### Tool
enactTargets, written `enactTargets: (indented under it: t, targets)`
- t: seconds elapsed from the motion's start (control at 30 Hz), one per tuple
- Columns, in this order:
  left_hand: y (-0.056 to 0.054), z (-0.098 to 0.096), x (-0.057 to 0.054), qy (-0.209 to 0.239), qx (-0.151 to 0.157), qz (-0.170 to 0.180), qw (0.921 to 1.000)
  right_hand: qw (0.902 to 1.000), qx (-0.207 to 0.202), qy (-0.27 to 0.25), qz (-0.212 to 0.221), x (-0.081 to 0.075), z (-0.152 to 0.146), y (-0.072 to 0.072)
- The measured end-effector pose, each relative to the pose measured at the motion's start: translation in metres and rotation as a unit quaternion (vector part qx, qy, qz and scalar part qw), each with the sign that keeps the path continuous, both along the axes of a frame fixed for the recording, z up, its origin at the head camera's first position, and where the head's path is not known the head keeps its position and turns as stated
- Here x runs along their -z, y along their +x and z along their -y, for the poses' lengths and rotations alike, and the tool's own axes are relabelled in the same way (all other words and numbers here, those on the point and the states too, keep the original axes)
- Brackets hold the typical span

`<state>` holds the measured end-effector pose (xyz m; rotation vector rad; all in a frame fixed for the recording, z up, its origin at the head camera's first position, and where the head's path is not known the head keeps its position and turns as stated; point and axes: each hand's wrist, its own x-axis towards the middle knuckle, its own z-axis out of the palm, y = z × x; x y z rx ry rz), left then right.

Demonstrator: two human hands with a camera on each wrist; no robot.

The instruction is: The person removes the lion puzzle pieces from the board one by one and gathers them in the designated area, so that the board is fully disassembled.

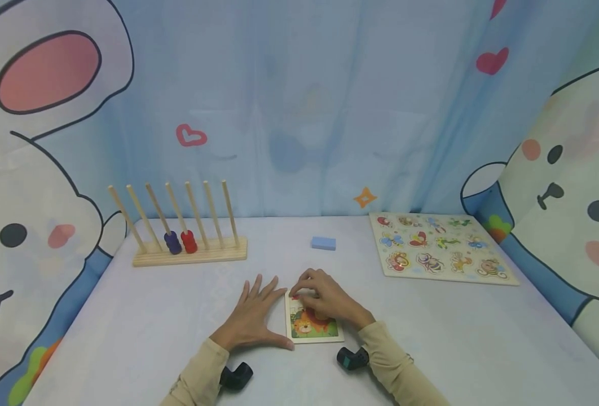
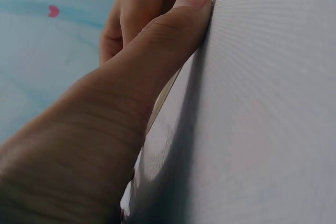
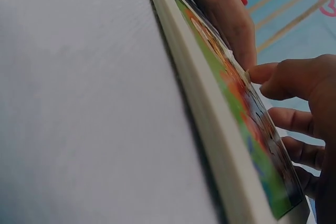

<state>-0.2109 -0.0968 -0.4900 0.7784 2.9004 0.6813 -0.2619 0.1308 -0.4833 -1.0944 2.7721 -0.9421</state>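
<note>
A small picture puzzle [image 1: 315,339] showing an orange lion on green lies flat in a pale wooden frame. My left hand [image 1: 254,316] is spread flat at its left side, with the index fingertip by the upper left corner and the thumb [image 2: 181,17] against the lower left edge. Over the upper part bends my right hand [image 1: 325,296], fingers curled, pinching a small puzzle piece [image 1: 295,297] with red on it at the upper left corner. In the right wrist view its fingertips [image 3: 262,72] meet the board's far edge. The right hand hides much of the picture's top.
Behind the puzzle lies a light blue block [image 1: 323,243]. A wooden peg rack [image 1: 193,256] with blue and red beads stands at the back left. An animal picture board [image 1: 444,276] lies at the back right, before a printed curtain [image 1: 299,113].
</note>
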Motion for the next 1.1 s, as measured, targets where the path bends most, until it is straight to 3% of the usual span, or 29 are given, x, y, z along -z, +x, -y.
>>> enactTargets:
  t: [0.5,0.9,1.1]
  targets:
    - [-0.002,0.001,0.001,0.001,0.002,-0.002,1.0000,0.9991,0.003,0.017,-0.038,0.003,0.001,0.000]
    - [-0.001,0.001,-0.001,0.000,0.002,0.005,1.0000,0.9983,-0.027,0.037,0.038,-0.008,-0.003,-0.002]
    - [-0.002,0.001,-0.001,-0.004,0.000,0.004,1.0000,0.9976,-0.034,0.032,0.051,-0.010,-0.003,-0.004]
